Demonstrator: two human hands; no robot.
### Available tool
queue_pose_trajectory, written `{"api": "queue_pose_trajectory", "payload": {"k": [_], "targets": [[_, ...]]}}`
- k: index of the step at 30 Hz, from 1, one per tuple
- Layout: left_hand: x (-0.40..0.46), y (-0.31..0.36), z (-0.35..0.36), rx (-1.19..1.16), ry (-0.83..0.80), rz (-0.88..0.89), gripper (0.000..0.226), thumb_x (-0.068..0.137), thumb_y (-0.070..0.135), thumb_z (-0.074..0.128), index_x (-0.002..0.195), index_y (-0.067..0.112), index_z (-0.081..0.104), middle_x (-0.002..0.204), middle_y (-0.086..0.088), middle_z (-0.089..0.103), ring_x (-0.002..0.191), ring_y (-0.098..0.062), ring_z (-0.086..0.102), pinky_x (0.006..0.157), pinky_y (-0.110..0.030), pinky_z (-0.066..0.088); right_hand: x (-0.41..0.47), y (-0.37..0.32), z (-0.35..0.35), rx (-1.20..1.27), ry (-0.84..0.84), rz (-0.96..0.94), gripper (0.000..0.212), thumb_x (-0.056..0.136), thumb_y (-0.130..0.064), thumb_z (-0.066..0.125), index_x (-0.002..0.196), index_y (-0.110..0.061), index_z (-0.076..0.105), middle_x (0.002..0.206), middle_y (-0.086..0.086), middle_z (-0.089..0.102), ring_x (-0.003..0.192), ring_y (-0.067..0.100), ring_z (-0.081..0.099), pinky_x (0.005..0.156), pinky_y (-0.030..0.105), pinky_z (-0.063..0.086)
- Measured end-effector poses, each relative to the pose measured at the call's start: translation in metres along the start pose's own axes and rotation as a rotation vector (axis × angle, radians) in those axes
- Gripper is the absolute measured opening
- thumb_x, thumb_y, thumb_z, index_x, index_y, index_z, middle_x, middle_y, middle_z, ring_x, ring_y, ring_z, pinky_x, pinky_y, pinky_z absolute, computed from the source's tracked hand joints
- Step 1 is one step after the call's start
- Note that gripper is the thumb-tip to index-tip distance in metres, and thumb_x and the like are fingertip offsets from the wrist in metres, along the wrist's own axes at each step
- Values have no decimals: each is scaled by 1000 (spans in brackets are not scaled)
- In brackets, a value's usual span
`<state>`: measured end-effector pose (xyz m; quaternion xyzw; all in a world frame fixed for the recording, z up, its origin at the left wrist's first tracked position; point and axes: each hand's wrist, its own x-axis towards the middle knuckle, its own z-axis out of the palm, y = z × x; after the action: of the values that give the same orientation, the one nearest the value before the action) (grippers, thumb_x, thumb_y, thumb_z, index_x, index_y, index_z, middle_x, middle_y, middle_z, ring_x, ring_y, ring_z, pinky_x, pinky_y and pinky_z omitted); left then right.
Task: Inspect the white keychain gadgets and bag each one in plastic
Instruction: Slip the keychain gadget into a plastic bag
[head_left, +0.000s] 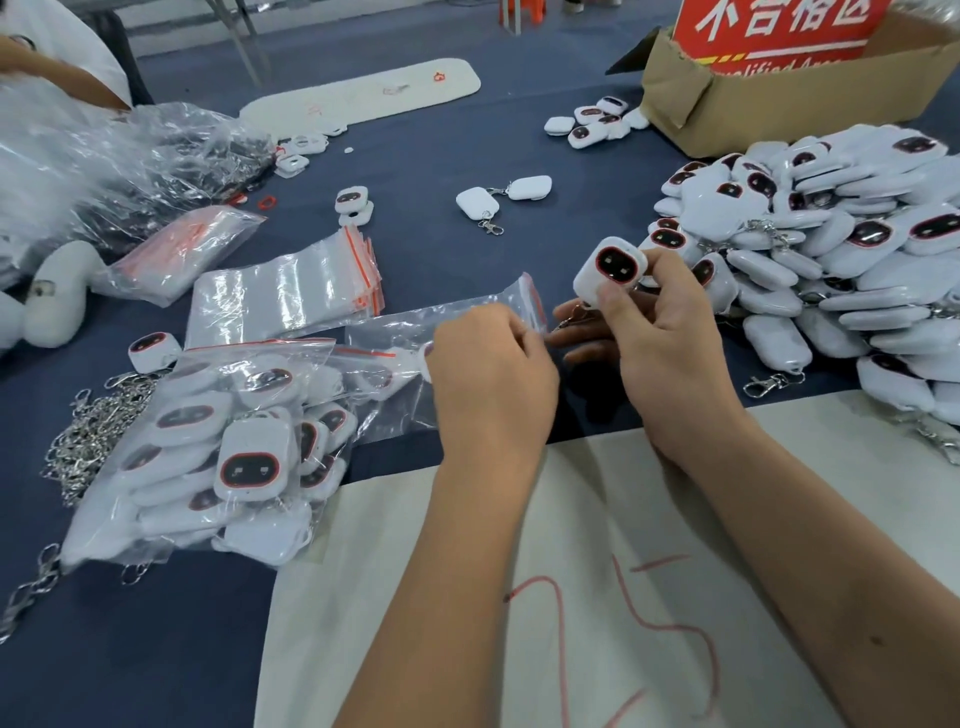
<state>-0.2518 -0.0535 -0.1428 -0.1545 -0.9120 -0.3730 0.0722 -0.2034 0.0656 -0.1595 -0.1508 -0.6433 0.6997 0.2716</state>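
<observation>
Paper sheet (571, 597) with red scribbles lies nearest on the blue bench (156, 649), both forearms over it. Left hand (488, 364) has its grip closed on a clear zip bag (447, 332) with a red seal strip; a white gadget partly shows inside, just past the fingers. Right hand (660, 338) pinches 1 white keychain gadget (613, 273), dark red-rimmed face turned to the camera, held above the bench just right of the bag mouth. Left of the hands, a pile of bagged gadgets (228, 457) sits beside loose metal clasps (88, 441). Behind it, a stack of empty zip bags (291, 291). Right side, a big heap of unbagged gadgets (831, 244). Mid-bench, 2 gadgets (504, 195) lie face down. Far right, a cardboard box (779, 98) holds a red sign (779, 26). Far left, crumpled clear plastic (104, 156).
</observation>
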Motion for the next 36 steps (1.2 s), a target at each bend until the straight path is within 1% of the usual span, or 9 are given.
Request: {"api": "queue_pose_trajectory", "payload": {"k": [3,7,11,18,22,25,28,33,36], "targets": [[-6,4,7,52,-28,85,15,90,13,61,76,9,65,78,-7,68,78,-28,59,73,-41,44,2,3,-1,-18,51,22,6,107,-13,51,106,-7,52,87,19,75,71,32,77,60,32,60],[-16,19,17,173,7,122,19,89,11,58,80,19,44,84,-7,59,74,-22,39,66,-30,24,4,6,-2,-52,101,39,12,105,-12,57,107,0,54,87,15,75,70,23,76,60,29,59],[-18,23,20,110,-3,84,16,92,17,60,83,21,48,87,-5,62,73,-18,35,65,-26,19,4,5,-4,-60,121,9,11,103,-10,61,104,1,58,81,6,76,71,20,77,64,26,59],[-13,15,14,-205,44,-1,12,77,5,69,66,2,65,60,-11,61,66,-34,55,67,-44,45,6,2,-2,172,90,71,8,104,-8,57,103,-1,59,78,5,73,74,27,77,67,29,61],[-13,15,11,-332,147,-76,13,78,2,69,67,10,69,58,5,63,61,-14,59,63,-28,48,7,1,-3,179,79,94,7,103,-9,58,102,-3,58,77,6,72,72,25,74,65,31,60],[-11,16,9,-432,265,-115,17,82,2,68,68,11,66,57,10,59,60,-7,56,58,-16,42,3,2,-3,50,5,33,14,96,-22,66,96,-9,64,83,6,74,77,20,73,66,30,59],[-12,18,7,-459,356,-49,14,84,2,68,71,8,65,61,9,61,62,-8,59,63,-27,49,-1,1,-3,-211,-84,-72,8,97,-20,70,95,-13,67,80,-5,74,72,5,67,65,17,51],[-15,17,9,-305,423,147,14,83,1,70,72,5,61,72,-5,61,65,-22,56,62,-40,45,-5,-5,-3,-440,-212,-138,17,91,-6,72,97,-20,79,89,-2,77,88,16,73,80,35,58],[-19,19,14,-243,401,233,16,81,-4,68,70,4,59,70,-6,56,61,-22,51,57,-38,42,-6,-8,-4,-507,-263,-191,23,88,-6,72,87,-28,79,81,-2,73,75,13,66,71,36,56]]}}
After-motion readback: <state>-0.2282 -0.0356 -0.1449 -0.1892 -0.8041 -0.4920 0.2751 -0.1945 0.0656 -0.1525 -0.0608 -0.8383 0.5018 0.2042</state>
